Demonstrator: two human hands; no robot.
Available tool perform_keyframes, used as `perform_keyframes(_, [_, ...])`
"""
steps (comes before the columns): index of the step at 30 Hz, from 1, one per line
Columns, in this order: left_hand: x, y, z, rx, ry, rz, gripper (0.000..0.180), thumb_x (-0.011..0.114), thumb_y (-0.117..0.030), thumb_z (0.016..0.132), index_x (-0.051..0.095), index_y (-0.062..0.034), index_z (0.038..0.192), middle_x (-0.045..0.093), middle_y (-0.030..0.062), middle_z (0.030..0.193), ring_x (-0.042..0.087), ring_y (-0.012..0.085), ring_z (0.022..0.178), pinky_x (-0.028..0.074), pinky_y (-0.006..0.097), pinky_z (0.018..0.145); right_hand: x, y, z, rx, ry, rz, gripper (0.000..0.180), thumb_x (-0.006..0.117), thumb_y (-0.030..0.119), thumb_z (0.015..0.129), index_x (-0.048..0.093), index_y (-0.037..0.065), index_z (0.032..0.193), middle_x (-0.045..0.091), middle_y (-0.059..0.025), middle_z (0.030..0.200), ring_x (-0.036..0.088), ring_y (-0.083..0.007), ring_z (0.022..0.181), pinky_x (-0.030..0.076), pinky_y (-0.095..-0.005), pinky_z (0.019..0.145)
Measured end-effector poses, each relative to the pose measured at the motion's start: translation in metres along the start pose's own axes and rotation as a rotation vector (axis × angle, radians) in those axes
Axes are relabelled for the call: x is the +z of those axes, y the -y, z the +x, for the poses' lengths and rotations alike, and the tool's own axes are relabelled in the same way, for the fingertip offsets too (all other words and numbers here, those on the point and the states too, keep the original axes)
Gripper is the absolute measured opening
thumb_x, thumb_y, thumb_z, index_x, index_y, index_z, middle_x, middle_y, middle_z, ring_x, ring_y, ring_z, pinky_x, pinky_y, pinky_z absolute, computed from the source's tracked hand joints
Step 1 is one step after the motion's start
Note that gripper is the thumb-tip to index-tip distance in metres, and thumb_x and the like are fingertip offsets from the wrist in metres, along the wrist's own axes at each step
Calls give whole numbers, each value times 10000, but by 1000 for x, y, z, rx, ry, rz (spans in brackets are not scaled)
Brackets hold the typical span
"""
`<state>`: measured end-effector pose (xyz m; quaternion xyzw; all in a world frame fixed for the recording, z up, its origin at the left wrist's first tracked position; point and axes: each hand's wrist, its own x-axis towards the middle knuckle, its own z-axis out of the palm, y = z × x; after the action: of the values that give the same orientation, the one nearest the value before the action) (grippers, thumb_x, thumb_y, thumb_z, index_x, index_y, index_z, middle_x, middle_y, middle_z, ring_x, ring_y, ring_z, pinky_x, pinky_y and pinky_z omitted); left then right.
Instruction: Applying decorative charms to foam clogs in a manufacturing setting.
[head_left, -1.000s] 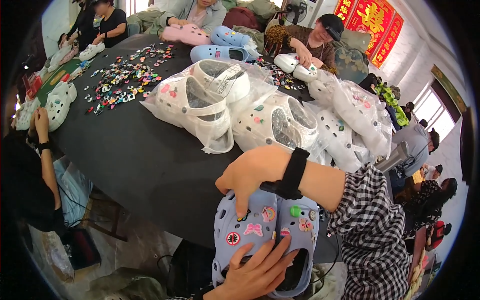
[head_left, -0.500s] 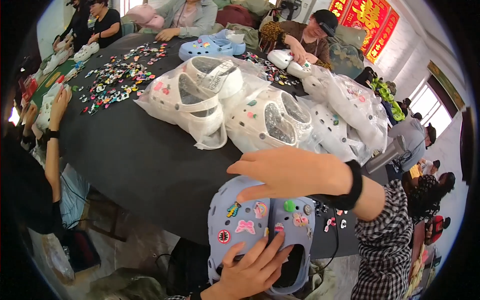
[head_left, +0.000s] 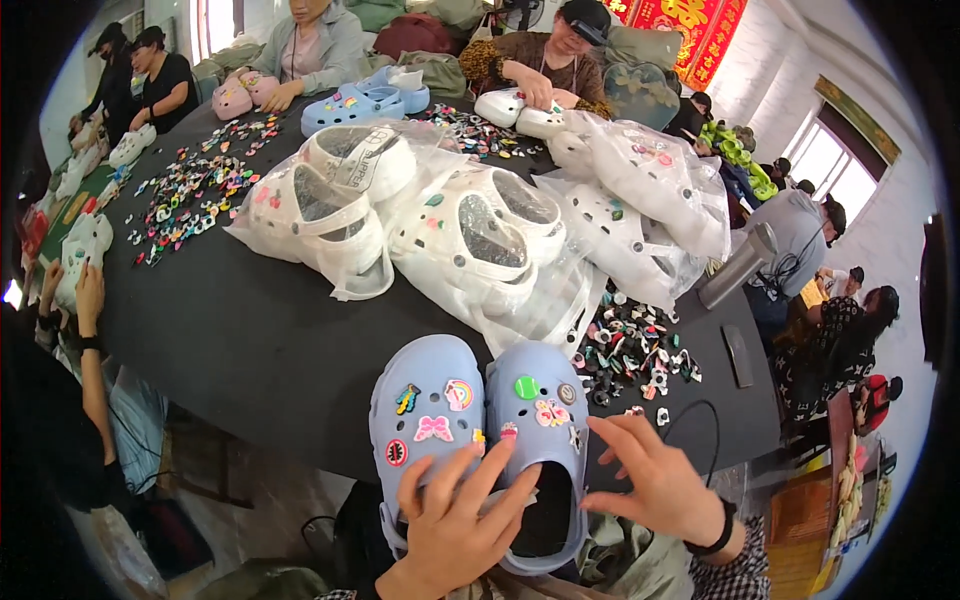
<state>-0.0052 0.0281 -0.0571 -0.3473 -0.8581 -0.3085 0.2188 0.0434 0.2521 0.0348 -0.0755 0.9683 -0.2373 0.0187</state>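
On my feed, the clogs [head_left: 425, 375] lay at the edge of the table [head_left: 270, 350]; the left hand [head_left: 455, 530] spread its fingers over them, grip unclear; the right hand's [head_left: 660, 485] hung loose. Slack support, I judged, could drop them.

Daylight glares in through the window [head_left: 838, 165] over on the right, with a green, gold-edged panel [head_left: 858, 118] above it, and a second bright window [head_left: 212, 25] stands at the back left. The pale wall [head_left: 905, 280] is faintly veined with grey, and red-and-gold hangings [head_left: 690, 40] brighten the far side. A broad, round-edged black table [head_left: 250, 340] fills the middle, above a dull grey floor [head_left: 310, 490].
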Motion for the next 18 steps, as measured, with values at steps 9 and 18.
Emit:
perform_keyframes(9, [-8,-12,-12,-45,-185,170,464,792,-330,820,707,-160,1244,536,72,943,555,264,839,453,416,761,55,-25,-23,247,5,552,1038,874,271,792,232,71,1583,302,-210,1508,637,-239,1012,610,-327,760])
perform_keyframes(18, [-28,-23,-13,-192,61,42,655,750,-430,832,615,-90,1375,534,120,847,561,314,720,484,418,657,69,-36,-25,221,6,638,1097,890,262,767,192,95,1596,296,-228,1521,633,-267,1001,605,-343,773])
